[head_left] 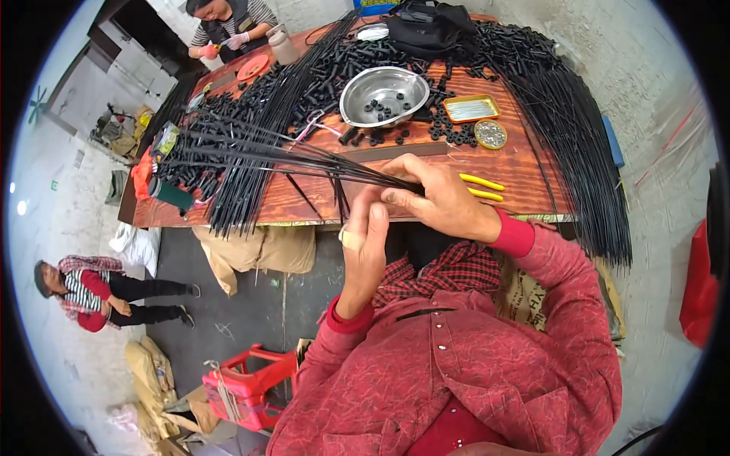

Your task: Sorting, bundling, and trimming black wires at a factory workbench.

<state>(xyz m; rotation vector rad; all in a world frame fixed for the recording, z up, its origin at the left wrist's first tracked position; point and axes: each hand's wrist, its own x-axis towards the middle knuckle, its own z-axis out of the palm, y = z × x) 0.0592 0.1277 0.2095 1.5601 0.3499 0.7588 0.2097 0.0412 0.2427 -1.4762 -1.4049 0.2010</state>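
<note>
Bundle of thin black rods [304,163] pinched at one end, right above the near edge of the table [525,171], fanning out leftward over the wood. Right hand [441,199] clamped over the gathered tips from above, left hand [363,247] closed up against them from below, thumb pressed on the ends; bandage or tape on one left finger. Hands together, basically touching.

Best way to handle this, judging by the fan: keep the pinch tight at the tips and square the ends before shifting grip, since loose far ends look ready to splay and snag the pile of small black plastic pieces [251,114] underneath. Probably worth supporting the bundle low rather than lifting high.

Containers further out: round steel bowl [384,95] mid-table, mostly bare inside with just a scattering of small black ring-shaped bits at the bottom. Just right of it, a shallow yellow rectangular tray [471,109] holding what looks like thin silvery pins. Beside that, a small round tin [490,134] full of tiny metallic bits, too small to identify. Two yellow-handled tools [481,188] lying just beside the right hand.

More long black rods [578,144] draped off the right side of the table. Another person [228,26] working at the far end, one more person [91,292] seated on the floor to the left.
</note>
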